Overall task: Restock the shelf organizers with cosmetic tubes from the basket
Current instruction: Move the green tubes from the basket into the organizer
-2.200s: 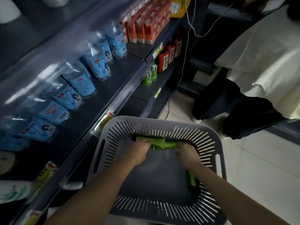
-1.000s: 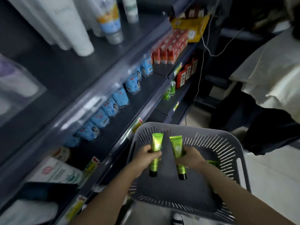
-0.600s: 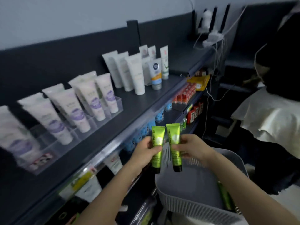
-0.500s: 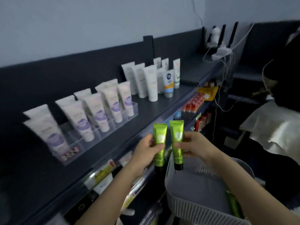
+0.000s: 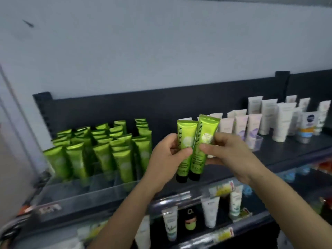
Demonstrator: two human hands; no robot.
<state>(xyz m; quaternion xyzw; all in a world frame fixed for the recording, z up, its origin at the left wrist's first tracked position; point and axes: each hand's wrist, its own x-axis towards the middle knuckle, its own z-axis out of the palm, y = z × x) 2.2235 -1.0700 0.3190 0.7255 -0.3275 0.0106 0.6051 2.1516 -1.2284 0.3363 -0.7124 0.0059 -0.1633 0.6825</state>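
My left hand (image 5: 166,155) grips a green cosmetic tube (image 5: 185,137) with its black cap down. My right hand (image 5: 226,151) pinches a second green tube (image 5: 204,133) pressed against the first. Both tubes stand upright in front of the top shelf (image 5: 278,153). To their left a clear shelf organizer (image 5: 86,187) holds several rows of matching green tubes (image 5: 100,148), with bare room along its front. The basket is out of view.
White and lilac tubes (image 5: 240,126) stand in a clear organizer right of my hands, and taller white tubes (image 5: 282,121) further right. A lower shelf (image 5: 206,212) holds more white tubes and a small jar. The grey wall rises behind.
I have lifted both tubes out of the basket up to the top shelf. My view has swung left, so the organizer of green tubes now shows.
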